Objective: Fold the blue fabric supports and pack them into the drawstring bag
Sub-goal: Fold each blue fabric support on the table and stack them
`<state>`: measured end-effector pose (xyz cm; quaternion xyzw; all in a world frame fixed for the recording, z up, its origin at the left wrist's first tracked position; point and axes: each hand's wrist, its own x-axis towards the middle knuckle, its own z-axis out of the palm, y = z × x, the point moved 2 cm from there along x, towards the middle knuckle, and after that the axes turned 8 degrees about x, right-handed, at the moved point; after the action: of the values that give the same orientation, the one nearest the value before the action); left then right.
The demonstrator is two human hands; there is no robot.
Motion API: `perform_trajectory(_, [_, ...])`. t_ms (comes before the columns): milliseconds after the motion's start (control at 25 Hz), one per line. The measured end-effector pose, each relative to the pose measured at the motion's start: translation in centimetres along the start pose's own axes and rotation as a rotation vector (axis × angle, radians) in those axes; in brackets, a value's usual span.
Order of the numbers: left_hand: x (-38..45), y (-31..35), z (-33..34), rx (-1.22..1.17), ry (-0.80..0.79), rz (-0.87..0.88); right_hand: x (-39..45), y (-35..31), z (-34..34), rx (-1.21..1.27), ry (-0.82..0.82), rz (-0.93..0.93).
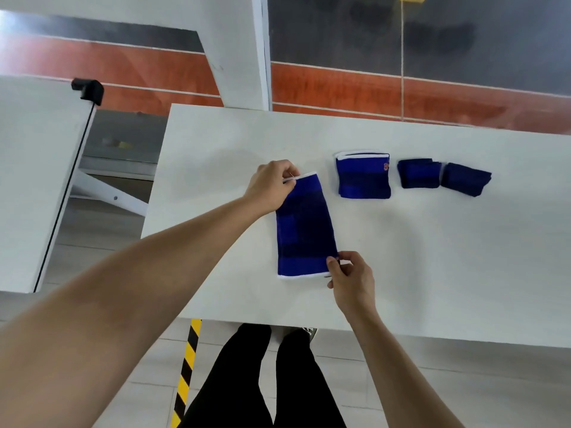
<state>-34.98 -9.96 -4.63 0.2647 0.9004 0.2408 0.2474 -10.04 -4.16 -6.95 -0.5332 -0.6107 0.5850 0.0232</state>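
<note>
A long blue fabric support (304, 227) with white edges lies flat on the white table (432, 257). My left hand (272, 183) pinches its far left corner at the white edge. My right hand (350, 278) pinches its near right corner. To the right sits a folded blue support (364, 177) with white trim. Further right lie two small folded dark blue supports, one (418, 173) beside the other (466, 179), touching. No drawstring bag is in view.
A second white table (34, 180) stands to the left with a black clamp (88, 89) at its corner. A gap separates the two tables. My legs and a yellow-black floor stripe (187, 372) show below the near table edge.
</note>
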Motion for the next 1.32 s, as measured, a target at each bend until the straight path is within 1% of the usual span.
perform_trajectory(160, [0.9, -0.8, 1.4, 0.076, -0.010, -0.001, 0.8, 0.2, 0.5, -0.078, -0.005, 0.029])
perform_trajectory(440, [2.0, -2.1, 2.9, 0.164, 0.027, -0.010, 1.4, 0.7, 0.8, -0.113, 0.025, 0.045])
perform_trajectory(520, [2.0, -2.2, 3.2, 0.215, 0.046, -0.022, 1.3, 0.6, 1.0, -0.135, 0.037, 0.038])
perform_trajectory(600, [1.7, -2.2, 3.2, 0.274, 0.097, -0.015, 1.2, 0.4, 1.1, -0.197, 0.058, 0.029])
perform_trajectory(680, [0.6, -1.9, 2.9, 0.359, 0.223, 0.042, 1.1, 0.0, 1.0, -0.296, 0.093, 0.020])
perform_trajectory(760, [-1.9, -1.6, 2.8, 0.414, 0.331, 0.183, 0.9, 0.1, 0.8, -0.347, 0.125, 0.015])
perform_trajectory(800, [-3.8, -1.8, 3.3, 0.441, 0.340, 0.278, 0.7, 0.2, 0.7, -0.340, 0.133, 0.019])
perform_trajectory(840, [-6.1, -2.3, 3.9, 0.475, 0.313, 0.369, 0.5, 0.3, 0.8, -0.321, 0.135, 0.027])
perform_trajectory(920, [-10.7, -4.1, 5.7, 0.535, 0.172, 0.474, 0.0, 0.4, 1.0, -0.293, 0.131, 0.039])
perform_trajectory(1000, [-13.9, -6.2, 7.0, 0.594, 0.002, 0.452, -0.4, 0.4, 1.5, -0.273, 0.116, 0.040])
perform_trajectory(1080, [-15.0, -7.2, 7.4, 0.597, -0.094, 0.392, -0.4, 0.0, 1.8, -0.216, 0.088, 0.055])
perform_trajectory(1160, [-14.7, -7.2, 7.2, 0.569, -0.134, 0.380, -0.3, -0.4, 1.9, -0.096, 0.051, 0.083])
perform_trajectory(1320, [-13.3, -6.7, 6.1, 0.490, -0.121, 0.395, -0.2, -1.2, 1.3, 0.355, 0.009, 0.265])
